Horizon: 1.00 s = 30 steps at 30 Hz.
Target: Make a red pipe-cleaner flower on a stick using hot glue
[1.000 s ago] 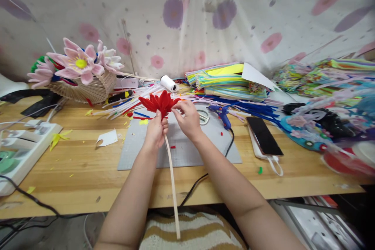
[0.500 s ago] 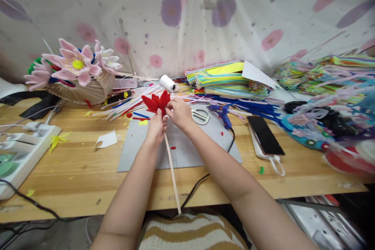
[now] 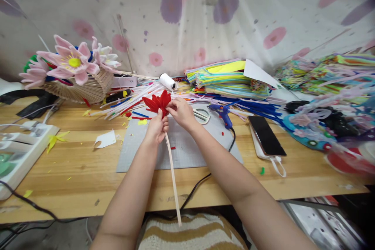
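Observation:
A red flower [image 3: 158,102] with pointed fuzzy petals stands upright above the grey cutting mat [image 3: 140,152]. My left hand [image 3: 157,128] is closed around its base. From beneath that hand a long pale flat stem [image 3: 173,175] runs down past the table edge to my lap. At the flower's right side, my right hand [image 3: 180,112] is closed, thumb and fingertips pinched against the petals. Whether thread lies between those fingertips is too small to tell. Just behind the flower lies a white thread spool [image 3: 167,81]. Scissors [image 3: 202,115] rest on the mat, partly behind my right hand.
A blue glue gun [image 3: 221,114] lies right of the scissors, its black cord crossing the mat. Further right is a phone [image 3: 266,136]. Pipe-cleaner bundles [image 3: 231,82] line the back. Pink flowers [image 3: 73,62] and a power strip [image 3: 26,156] are at left.
The view has shifted slightly. Both hands keep their hold at the flower, and the stem's lower end hangs a little lower over my lap.

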Available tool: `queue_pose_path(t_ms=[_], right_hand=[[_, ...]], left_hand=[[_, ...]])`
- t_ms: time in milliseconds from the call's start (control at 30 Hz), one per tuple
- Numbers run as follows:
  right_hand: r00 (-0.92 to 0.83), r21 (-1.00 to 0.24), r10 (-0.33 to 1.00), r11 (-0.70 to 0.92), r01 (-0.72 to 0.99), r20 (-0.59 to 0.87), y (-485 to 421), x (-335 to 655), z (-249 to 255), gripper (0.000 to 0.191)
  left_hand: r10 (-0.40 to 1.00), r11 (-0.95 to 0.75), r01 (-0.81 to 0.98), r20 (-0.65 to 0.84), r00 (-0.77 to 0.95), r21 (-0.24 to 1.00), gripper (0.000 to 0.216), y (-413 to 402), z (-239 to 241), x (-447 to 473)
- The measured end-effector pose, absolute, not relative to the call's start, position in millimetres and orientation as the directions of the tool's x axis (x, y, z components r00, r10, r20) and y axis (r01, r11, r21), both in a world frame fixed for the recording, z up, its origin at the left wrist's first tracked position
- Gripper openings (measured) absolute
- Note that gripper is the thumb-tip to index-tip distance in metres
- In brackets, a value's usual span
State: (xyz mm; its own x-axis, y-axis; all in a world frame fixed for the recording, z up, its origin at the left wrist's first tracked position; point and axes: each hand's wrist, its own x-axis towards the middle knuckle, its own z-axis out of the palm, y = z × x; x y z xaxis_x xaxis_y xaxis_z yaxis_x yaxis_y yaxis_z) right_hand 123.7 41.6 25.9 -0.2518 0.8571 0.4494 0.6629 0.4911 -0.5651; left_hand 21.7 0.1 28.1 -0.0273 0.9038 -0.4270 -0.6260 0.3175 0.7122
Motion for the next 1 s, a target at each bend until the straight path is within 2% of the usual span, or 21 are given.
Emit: queue_pose_path(t_ms=[233, 600, 1000], right_hand=[[-0.271, -0.488, 0.865, 0.468, 0.736, 0.421, 40.2, 118.8, 29.5, 0.008], [-0.260, -0.482, 0.857, 0.474, 0.736, 0.445, 38.8, 125.0, 30.4, 0.010], [-0.322, -0.403, 0.855, 0.484, 0.777, 0.407, 33.7, 116.5, 36.5, 0.010]], left_hand=[[0.920, 0.224, -0.546, -0.360, -0.155, 0.807, 0.029, -1.4, 29.1, 28.0], [0.902, 0.324, -0.644, -0.432, -0.012, 0.693, 0.031, -1.8, 30.0, 22.3], [0.916, 0.231, -0.604, -0.379, -0.129, 0.763, 0.029, -5.1, 28.1, 29.1]])
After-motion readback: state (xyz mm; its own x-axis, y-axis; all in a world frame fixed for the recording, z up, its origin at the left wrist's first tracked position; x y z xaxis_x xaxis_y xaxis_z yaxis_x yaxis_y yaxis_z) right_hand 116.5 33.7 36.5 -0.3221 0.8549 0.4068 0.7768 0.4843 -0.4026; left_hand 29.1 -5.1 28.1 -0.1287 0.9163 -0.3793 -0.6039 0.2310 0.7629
